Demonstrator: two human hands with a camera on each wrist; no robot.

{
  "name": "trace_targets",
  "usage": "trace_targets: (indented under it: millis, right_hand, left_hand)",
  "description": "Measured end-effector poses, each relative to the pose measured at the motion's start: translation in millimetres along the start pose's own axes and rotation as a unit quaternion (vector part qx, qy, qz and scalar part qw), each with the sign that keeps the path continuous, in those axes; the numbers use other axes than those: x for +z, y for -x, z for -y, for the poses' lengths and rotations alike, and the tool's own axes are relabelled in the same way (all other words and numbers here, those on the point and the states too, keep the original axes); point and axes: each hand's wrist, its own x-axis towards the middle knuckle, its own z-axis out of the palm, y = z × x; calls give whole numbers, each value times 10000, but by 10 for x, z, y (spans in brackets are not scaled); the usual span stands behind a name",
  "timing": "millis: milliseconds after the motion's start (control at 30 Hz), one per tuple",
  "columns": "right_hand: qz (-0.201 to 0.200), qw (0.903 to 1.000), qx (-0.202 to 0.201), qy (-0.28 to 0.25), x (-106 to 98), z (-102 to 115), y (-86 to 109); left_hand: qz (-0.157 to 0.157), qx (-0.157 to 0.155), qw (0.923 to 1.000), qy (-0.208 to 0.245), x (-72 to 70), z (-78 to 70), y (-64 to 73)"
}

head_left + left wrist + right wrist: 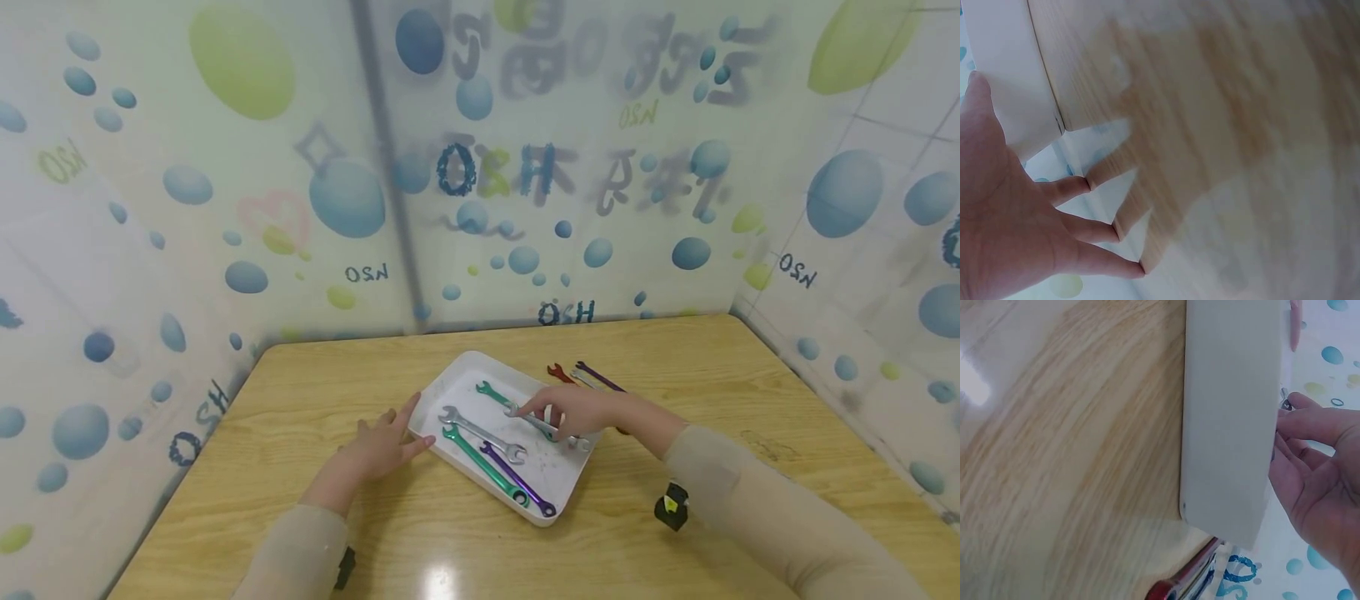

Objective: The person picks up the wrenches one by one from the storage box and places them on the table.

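Pinched in our right hand [573,408] is 1 silver wrench [538,422], within the white tray [453,388]; our left hand [377,446] spreads at its rim. 4 more wrenches [483,434] lie inside, at least 3 outside [600,377]: we judge the work partly done.

Wrenches [482,434] lie in the tray [456,387], other wrenches [600,377] to its right.

A hand could pass over the table [420,533] between the forearms, up to the tray [465,379], whose raised wall must be cleared. The left hand [378,446] blocks the tray's left corner; the right hand [573,406] and forearm obstruct the right, above other wrenches [600,377].
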Motion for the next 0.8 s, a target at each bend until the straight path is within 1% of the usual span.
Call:
trace_targets:
  millis: [100,300,367,500,567,700,800]
  right_hand:
    - [-120,9999,-45,30,-37,-22,44]
    - [-243,9992,-243,-209,-140,-17,158]
    - [-276,9987,-387,-197,-174,-8,198]
    - [-405,9975,-577,-9,-235,-31,284]
    - [-500,9970,-597,-1,-265,-52,328]
    - [-693,9967,-415,-117,-321,-119,408]
    - [-741,9964,-313,-281,-368,-182,461]
  left_hand:
    - [18,-11,10000,-7,1,-4,3]
    - [19,-49,10000,-34,1,-27,15]
    - [12,-77,10000,-19,0,-34,20]
    - [9,-111,9999,-27,-8,-36,32]
    - [9,-101,9999,-17,-13,-33,35]
    - [11,-78,10000,13,-20,-30,27]
    - [25,-81,10000,17,-23,-29,25]
